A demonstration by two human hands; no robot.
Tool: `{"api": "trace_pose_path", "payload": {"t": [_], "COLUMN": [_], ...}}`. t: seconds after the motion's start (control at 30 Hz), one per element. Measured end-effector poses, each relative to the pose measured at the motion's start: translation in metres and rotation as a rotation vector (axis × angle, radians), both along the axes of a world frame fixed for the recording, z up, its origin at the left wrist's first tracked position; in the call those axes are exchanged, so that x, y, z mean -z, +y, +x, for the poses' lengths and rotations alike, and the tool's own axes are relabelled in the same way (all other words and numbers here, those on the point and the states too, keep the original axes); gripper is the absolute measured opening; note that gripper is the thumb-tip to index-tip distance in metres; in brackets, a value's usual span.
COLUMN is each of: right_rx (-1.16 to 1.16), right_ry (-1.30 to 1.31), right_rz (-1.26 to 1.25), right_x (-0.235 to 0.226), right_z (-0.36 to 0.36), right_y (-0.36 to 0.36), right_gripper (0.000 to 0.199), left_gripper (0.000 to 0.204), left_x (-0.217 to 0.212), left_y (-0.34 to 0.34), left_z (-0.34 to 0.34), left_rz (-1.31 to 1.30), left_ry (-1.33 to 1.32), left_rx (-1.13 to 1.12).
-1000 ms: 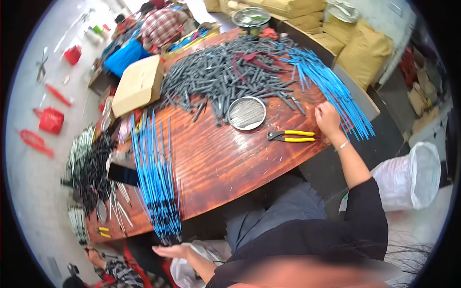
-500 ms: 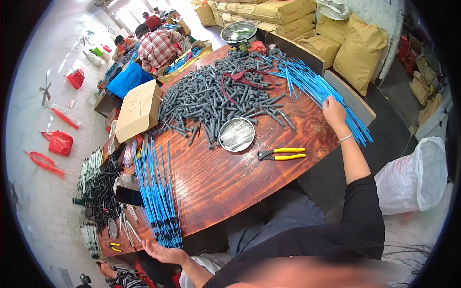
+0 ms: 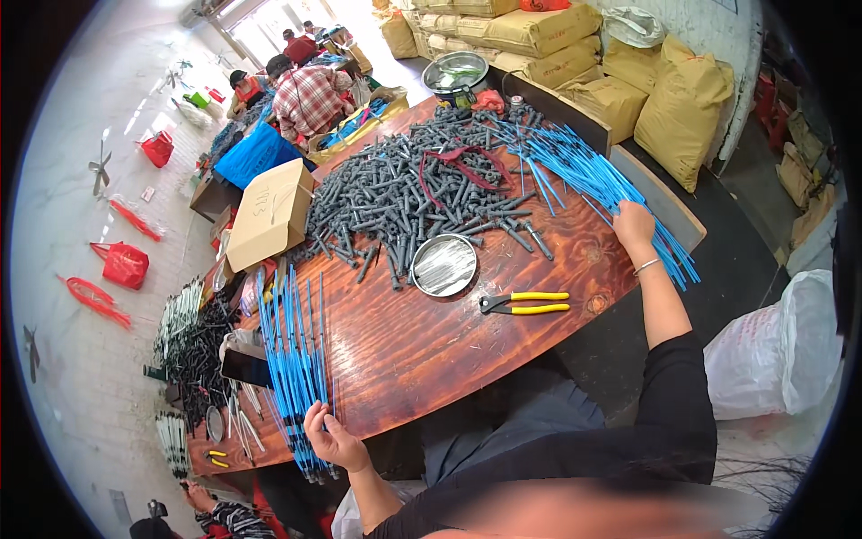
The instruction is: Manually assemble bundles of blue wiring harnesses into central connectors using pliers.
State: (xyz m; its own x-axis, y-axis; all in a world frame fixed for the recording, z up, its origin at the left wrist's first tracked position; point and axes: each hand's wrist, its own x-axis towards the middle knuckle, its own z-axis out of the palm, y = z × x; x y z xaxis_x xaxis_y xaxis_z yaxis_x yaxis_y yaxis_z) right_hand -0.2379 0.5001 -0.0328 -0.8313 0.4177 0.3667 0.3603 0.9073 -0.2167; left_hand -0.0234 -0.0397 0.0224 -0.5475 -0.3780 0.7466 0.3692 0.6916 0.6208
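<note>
My right hand (image 3: pixel 636 226) is closed on the bundle of thin blue rods (image 3: pixel 597 175) along the table's right edge; its fingertips are partly hidden, so how many rods it grips does not show. My left hand (image 3: pixel 337 440) is at the lower right side of another row of blue rods (image 3: pixel 292 359) with black pieces near their near ends. Its fingers are loosely curled and apart, close to the outermost rods, and no held thing shows. Between the hands lie yellow-handled cutting pliers (image 3: pixel 530 304) and a round dish (image 3: pixel 444 266) of thin whitish pieces.
A large heap of grey plastic parts (image 3: pixel 404 193) covers the table's far middle, with a dark red strap (image 3: pixel 462 166) on top. An open cardboard box (image 3: pixel 269 216) stands left of it. A white sack (image 3: pixel 763 350) stands at right. Other people (image 3: pixel 310 103) sit at the far left.
My left hand has risen from below the left row of rods to its lower right side, turning from palm-up to curled fingers. My right hand stays at the right bundle.
</note>
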Motion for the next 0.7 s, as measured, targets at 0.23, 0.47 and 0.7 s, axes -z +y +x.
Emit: {"api": "trace_pose_path", "payload": {"t": [0.23,0.47,0.7], "right_rx": [-0.076,-0.317,-0.564], "right_ry": [0.322,0.356,0.306], "right_rz": [0.112,-0.446,-0.417], "right_x": [-0.04,-0.075,-0.11], "right_z": [-0.005,-0.008,0.02], "right_y": [0.0,-0.016,-0.064], "right_gripper": [0.024,0.031,0.033], "left_gripper": [0.011,0.01,0.019], "left_x": [0.007,0.008,-0.017], "left_y": [-0.007,0.001,0.02], "left_z": [0.004,0.003,-0.055], "left_rz": [0.06,0.114,0.23], "left_ry": [-0.027,-0.026,-0.249], "left_rx": [-0.03,0.088,0.164]}}
